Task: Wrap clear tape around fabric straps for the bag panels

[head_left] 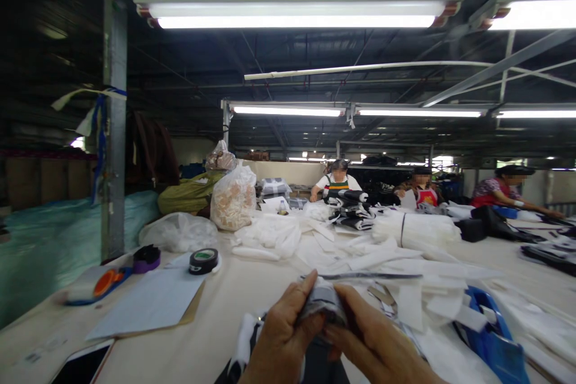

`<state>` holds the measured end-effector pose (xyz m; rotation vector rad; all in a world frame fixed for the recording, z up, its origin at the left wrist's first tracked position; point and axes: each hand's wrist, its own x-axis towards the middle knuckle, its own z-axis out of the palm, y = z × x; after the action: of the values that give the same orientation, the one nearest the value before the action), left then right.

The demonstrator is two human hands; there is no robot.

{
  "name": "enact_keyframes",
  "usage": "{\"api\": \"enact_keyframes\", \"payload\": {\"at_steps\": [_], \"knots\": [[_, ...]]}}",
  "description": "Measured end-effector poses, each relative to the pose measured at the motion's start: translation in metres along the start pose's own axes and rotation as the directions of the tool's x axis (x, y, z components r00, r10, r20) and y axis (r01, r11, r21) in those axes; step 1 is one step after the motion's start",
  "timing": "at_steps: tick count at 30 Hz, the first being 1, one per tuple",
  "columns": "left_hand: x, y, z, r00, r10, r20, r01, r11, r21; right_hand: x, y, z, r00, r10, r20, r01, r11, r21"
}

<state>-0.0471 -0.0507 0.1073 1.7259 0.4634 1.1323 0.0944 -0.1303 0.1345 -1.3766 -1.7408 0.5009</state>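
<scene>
Lower centre, I see a grey bundle [325, 296] between left hand [284, 327] and right hand [372, 331], fingers of both gripping it.

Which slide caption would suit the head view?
Left hand and right hand hold a grey bundle at a cluttered table.

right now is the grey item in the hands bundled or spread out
Bundled: the grey item is gathered compactly between the left hand and right hand. Whether folded or rolled, I cannot tell.
</scene>
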Motion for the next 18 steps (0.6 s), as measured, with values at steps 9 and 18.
{"api": "enact_keyframes", "payload": {"at_steps": [9, 18], "knots": [[-0.001, 0.001, -0.005, 0.994, 0.082, 0.069, -0.092, 0.981, 0.172, -0.002, 0.005, 0.021, 0.969, 0.010, -0.247, -0.031, 0.996, -0.081], [-0.005, -0.009, 0.004, 0.986, 0.153, 0.067, -0.163, 0.973, 0.166, -0.001, 0.012, 0.029, 0.973, 0.030, -0.231, -0.027, 1.000, 0.016]]}}
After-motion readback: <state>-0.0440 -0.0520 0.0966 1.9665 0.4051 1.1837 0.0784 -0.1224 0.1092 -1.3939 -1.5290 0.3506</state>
